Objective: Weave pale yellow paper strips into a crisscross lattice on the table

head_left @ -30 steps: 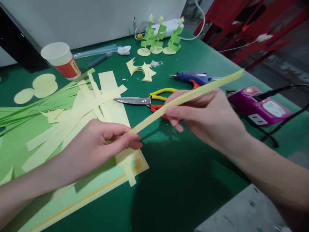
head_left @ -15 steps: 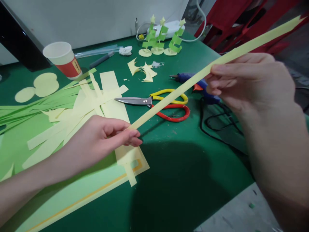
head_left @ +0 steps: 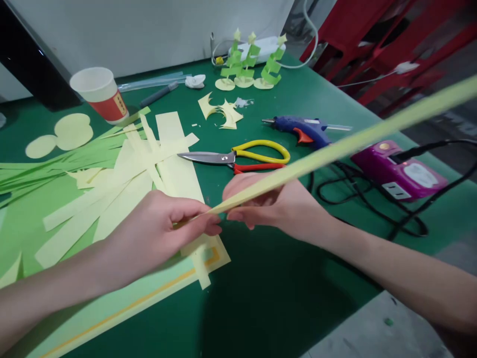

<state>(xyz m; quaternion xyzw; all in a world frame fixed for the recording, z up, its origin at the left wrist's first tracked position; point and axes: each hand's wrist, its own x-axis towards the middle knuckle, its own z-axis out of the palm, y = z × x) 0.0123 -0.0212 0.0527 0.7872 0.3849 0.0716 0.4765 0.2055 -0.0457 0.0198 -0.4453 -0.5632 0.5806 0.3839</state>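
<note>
A long pale-yellow paper strip (head_left: 335,150) slants up from the centre past the right edge of the head view. My left hand (head_left: 177,223) pinches its lower end between thumb and fingers, above the papers. Close beside it, my right hand (head_left: 276,201) is curled around the strip, with fingers behind it and the thumb below. Scissors (head_left: 219,157) with one yellow and one red handle loop lie just beyond the hands. The right hand partly hides the red loop.
Pale-yellow paper pieces (head_left: 179,174) and green strips (head_left: 100,154) lie at left near a paper cup (head_left: 102,94). A blue glue gun (head_left: 305,130), purple power socket (head_left: 406,174) and black cables are at right. Small paper plants (head_left: 244,64) stand at the back.
My right hand has moved down and left along the strip to beside my left hand, uncovering the glue gun and purple socket. My left hand has stayed nearly in place.
</note>
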